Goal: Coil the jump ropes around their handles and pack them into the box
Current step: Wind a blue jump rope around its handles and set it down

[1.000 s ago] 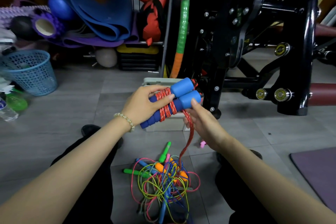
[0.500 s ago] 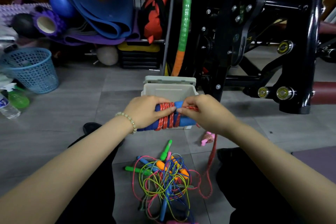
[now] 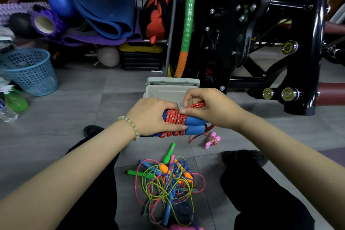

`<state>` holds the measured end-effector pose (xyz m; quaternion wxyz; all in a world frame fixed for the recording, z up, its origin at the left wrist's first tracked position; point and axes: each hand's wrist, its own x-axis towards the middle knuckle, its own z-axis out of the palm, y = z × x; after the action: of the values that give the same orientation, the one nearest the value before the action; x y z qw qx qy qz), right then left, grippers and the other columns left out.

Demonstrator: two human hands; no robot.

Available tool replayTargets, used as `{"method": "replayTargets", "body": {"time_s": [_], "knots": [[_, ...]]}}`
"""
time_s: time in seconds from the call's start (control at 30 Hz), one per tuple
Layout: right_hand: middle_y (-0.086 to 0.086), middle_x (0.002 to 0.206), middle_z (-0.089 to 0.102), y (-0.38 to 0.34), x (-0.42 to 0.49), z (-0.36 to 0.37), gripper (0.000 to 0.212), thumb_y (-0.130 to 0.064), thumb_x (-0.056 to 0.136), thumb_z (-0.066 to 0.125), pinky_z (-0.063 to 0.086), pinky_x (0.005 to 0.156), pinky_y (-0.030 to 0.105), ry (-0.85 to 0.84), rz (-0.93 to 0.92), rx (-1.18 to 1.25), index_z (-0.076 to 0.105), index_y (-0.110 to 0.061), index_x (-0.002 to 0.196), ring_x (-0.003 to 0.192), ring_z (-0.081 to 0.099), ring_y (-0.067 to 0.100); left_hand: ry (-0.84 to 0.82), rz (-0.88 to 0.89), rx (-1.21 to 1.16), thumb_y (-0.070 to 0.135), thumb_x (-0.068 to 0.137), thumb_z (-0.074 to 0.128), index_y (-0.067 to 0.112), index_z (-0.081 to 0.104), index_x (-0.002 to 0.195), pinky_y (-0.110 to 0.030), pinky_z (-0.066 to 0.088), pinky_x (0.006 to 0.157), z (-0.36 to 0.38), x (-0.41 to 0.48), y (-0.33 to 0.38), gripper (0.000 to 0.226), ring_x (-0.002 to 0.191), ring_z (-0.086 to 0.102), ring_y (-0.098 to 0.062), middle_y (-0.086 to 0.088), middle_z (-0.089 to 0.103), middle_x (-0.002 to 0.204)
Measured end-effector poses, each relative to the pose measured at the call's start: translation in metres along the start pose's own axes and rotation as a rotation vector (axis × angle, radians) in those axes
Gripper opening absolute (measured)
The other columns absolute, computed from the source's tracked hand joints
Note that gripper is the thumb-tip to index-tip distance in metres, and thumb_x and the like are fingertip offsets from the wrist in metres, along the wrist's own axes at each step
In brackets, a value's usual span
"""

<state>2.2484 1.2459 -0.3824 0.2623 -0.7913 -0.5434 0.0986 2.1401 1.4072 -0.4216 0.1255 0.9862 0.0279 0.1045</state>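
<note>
- Location: the blue foam handles point(image 3: 195, 129) lie side by side at centre frame, bound by several turns of red braided rope point(image 3: 174, 118), held just in front of the grey box point(image 3: 164, 90).
- Left hand point(image 3: 153, 117): curled round the handles, fingertips pressing on the turns.
- Right hand point(image 3: 212, 110): pinches a loose strand of the rope just above the bundle.
- Handling, judged: the foam looks light, soft and grippy. The braid looks limp and likely to slacken unless kept taut.
- Best hold, judged: across both handles, over the turns, with a digit pinning the last wrap.
- Remaining stock: a tangle of thin ropes point(image 3: 168, 183) at lower centre. These cords look springier and prone to snagging.
- A pink bundle point(image 3: 212, 139) right of centre appears to be an already coiled rope. It is too small to confirm.
- Hidden: the hands cover the box interior, so its contents cannot be told.
- Hidden: the left ends of the handles sit under the left hand.
- Hidden: the rope's free tail passes beneath the right wrist.
- Cut off: a pink handle at the bottom edge.
</note>
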Motion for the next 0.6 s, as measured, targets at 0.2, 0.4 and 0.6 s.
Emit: {"method": "replayTargets", "body": {"time_s": [0.2, 0.4, 0.6], "knots": [[-0.019, 0.075, 0.064, -0.007, 0.0, -0.016, 0.01, -0.032, 0.079, 0.073, 0.044, 0.067, 0.019, -0.177, -0.113, -0.166, 0.072, -0.027, 0.088, 0.072, 0.057, -0.002, -0.094, 0.046, -0.02, 0.075, 0.072, 0.053, 0.038, 0.062, 0.101, -0.01, 0.03, 0.055, -0.006, -0.002, -0.002, 0.048, 0.061, 0.045, -0.002, 0.016, 0.052, 0.064], [-0.012, 0.055, 0.052, -0.003, 0.002, -0.018, 0.026, -0.029, 0.081, 0.071, 0.034, 0.053, 0.012, -0.153, -0.058, 0.05, 0.054, -0.016, 0.068, 0.054, 0.046, 0.002, -0.113, 0.201, 0.021, 0.078, 0.077, 0.033, 0.042, 0.04, 0.088, -0.032, 0.042, 0.075, -0.012, 0.002, 0.0, 0.038, 0.084, 0.055, -0.009, 0.016, 0.054, 0.081], [-0.008, 0.049, 0.035, 0.004, 0.001, -0.013, 0.034, -0.035, 0.083, 0.059, 0.022, 0.043, 0.014, -0.403, 0.171, 0.546, 0.041, -0.018, 0.06, 0.045, 0.025, 0.006, 0.047, 0.246, 0.067, 0.082, 0.074, 0.024, 0.038, 0.061, 0.11, -0.027, 0.024, 0.066, -0.006, -0.002, 0.005, 0.068, 0.077, 0.057, -0.013, 0.011, 0.059, 0.074]]}}
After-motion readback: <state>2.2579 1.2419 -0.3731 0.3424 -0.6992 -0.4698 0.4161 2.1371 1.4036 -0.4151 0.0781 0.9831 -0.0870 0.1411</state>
